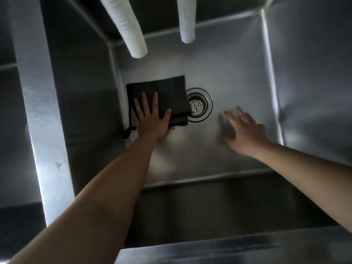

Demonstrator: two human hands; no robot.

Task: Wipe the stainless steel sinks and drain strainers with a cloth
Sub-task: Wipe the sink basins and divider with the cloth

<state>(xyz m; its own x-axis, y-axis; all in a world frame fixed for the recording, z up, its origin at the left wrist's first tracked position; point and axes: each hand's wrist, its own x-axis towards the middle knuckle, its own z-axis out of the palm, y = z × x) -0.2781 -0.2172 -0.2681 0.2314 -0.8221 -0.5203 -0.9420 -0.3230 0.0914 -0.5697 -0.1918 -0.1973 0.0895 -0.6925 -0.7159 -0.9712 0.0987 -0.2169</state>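
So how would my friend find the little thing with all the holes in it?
Look into the big steel sink and find the middle of its floor. The drain strainer is the shiny round ring there, dotted with tiny holes, between the two hands. The black cloth under the left hand overlaps its left edge.

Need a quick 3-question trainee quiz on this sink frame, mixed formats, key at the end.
1. True or false: the left hand lies flat on the black cloth.
2. Multiple choice: the cloth's right edge is (A) far from the drain strainer, (B) overlapping the strainer's left rim, (C) draped over a hose.
3. Fill in: the number of white hoses hanging above the sink is ____.

Key:
1. True; its fingers are spread and straight on the cloth.
2. B.
3. Two. The right hand holds nothing, open and blurred above the sink floor right of the strainer.
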